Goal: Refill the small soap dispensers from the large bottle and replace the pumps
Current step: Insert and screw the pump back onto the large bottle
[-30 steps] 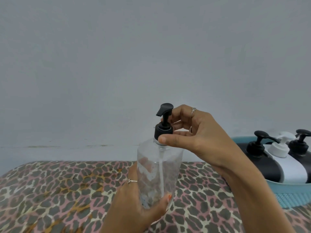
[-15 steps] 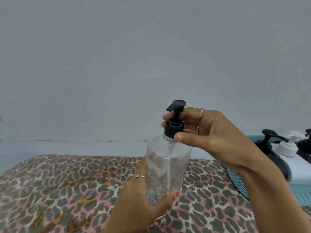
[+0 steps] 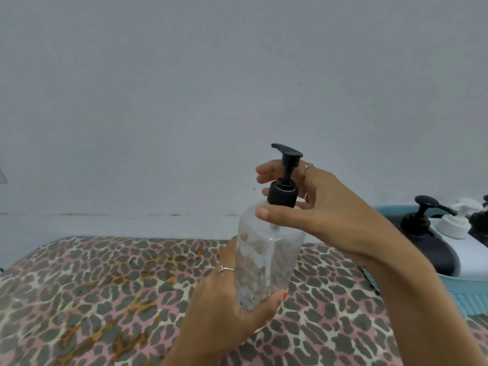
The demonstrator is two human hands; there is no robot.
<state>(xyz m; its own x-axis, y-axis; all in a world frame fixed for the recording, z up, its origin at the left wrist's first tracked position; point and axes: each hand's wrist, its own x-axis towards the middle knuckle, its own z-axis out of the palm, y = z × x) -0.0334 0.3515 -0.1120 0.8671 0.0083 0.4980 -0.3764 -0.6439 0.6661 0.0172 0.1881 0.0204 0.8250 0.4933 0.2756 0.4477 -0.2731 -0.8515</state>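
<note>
A clear plastic dispenser bottle (image 3: 266, 262) is held upright above the table at the centre of the view. My left hand (image 3: 229, 310) wraps around its lower body from the left. A black pump (image 3: 284, 180) sits on its neck, its nozzle pointing left, and a white dip tube runs down inside. My right hand (image 3: 317, 215) grips the pump's black collar with thumb in front and fingers behind. The bottle looks almost empty.
A leopard-print cloth (image 3: 105, 299) covers the table. At the right edge a light blue basket (image 3: 470, 289) holds a black bottle with a black pump (image 3: 422, 233), a white bottle with a white pump (image 3: 459, 225) and another dark pump. A plain grey wall is behind.
The pump nozzle has turned from pointing toward me and left to pointing left. My right fingers have shifted around the collar. The view has drifted left, pushing the basket toward the right edge.
</note>
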